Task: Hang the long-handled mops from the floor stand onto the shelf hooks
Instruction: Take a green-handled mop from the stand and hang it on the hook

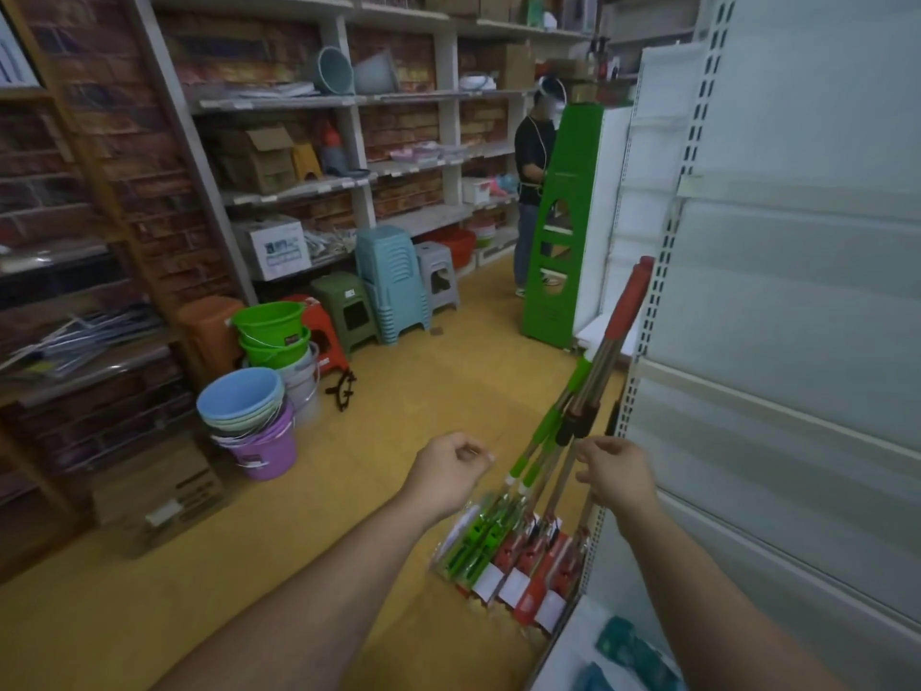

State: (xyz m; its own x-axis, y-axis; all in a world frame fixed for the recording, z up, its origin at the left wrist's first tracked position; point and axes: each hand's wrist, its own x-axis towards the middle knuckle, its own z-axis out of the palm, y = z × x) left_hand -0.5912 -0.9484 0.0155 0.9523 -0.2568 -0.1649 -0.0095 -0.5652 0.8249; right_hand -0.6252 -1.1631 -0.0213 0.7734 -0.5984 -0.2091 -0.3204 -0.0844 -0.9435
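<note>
Several long-handled mops (563, 431) lean in a bunch against the end of the white shelf unit (777, 301). Some have green grips, others red ones, and their packaged heads (518, 561) rest on the floor. My right hand (615, 471) sits against the metal handles of the red mops, fingers curled loosely; whether it grips one I cannot tell. My left hand (451, 468) is a closed fist just left of the green handles, holding nothing. A perforated white upright (658, 311) runs up the shelf edge; no hooks are discernible.
Stacked buckets (259, 391) and plastic stools (393, 286) stand at the left on the yellow floor (423, 391). Cardboard boxes (159, 491) sit lower left. A green display stand (560, 226) is ahead, with a person (533, 192) behind it. Wall shelving (349, 142) lines the back.
</note>
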